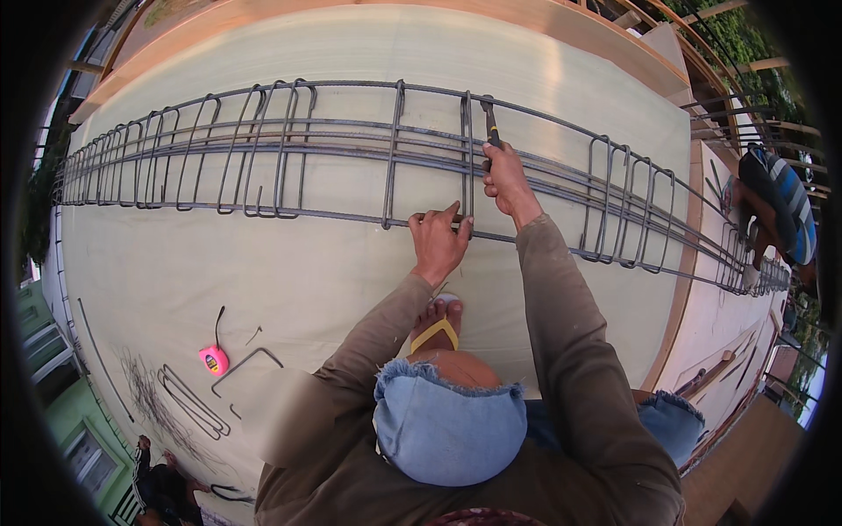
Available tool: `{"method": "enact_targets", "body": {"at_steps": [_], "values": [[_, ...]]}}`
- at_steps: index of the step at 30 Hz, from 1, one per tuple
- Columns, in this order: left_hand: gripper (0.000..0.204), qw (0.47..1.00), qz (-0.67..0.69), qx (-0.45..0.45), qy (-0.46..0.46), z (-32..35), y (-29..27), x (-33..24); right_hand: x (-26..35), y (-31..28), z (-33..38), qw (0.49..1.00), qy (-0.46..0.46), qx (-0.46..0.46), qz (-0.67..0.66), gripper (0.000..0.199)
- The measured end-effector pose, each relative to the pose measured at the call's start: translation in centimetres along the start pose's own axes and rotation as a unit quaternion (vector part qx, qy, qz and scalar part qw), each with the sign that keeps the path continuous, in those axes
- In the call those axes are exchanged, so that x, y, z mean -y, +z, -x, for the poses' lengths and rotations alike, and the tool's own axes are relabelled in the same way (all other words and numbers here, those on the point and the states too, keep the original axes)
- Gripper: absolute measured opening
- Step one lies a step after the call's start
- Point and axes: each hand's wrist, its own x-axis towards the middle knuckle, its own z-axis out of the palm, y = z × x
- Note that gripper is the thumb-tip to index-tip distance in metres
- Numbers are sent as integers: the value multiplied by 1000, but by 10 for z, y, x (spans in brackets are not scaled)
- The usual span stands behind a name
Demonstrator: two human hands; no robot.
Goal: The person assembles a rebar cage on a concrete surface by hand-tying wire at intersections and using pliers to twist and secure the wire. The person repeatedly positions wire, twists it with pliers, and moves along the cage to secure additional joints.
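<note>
A long steel rebar cage (289,149) of lengthwise bars and rectangular stirrups lies across a pale plywood deck (263,263). My left hand (440,241) grips the near lower bar where an upright stirrup (466,158) meets it. My right hand (506,182) is closed on the handle of a dark metal tying tool (489,121), held against the upper bars just right of that stirrup. My foot in a yellow sandal (436,329) rests on the deck below the cage.
A pink tape measure (213,359), loose bent stirrups (189,401) and a tangle of thin tie wire (145,390) lie at lower left. Another person in a striped top (781,206) crouches at the cage's right end. Wooden formwork edges (675,298) border the deck.
</note>
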Motion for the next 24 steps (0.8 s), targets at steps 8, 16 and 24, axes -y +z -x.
{"method": "enact_targets", "body": {"at_steps": [8, 16, 24], "values": [[40, 995, -42, 91, -17, -4, -4, 3, -24, 9, 24, 1000, 9, -4, -8, 33], [45, 994, -52, 100, -16, -8, -3, 1, -59, -45, 77, 992, -78, -95, 30, 61], [60, 997, -31, 14, 73, -3, -13, 7, -60, -179, 98, 881, -175, -405, 171, 52]]}}
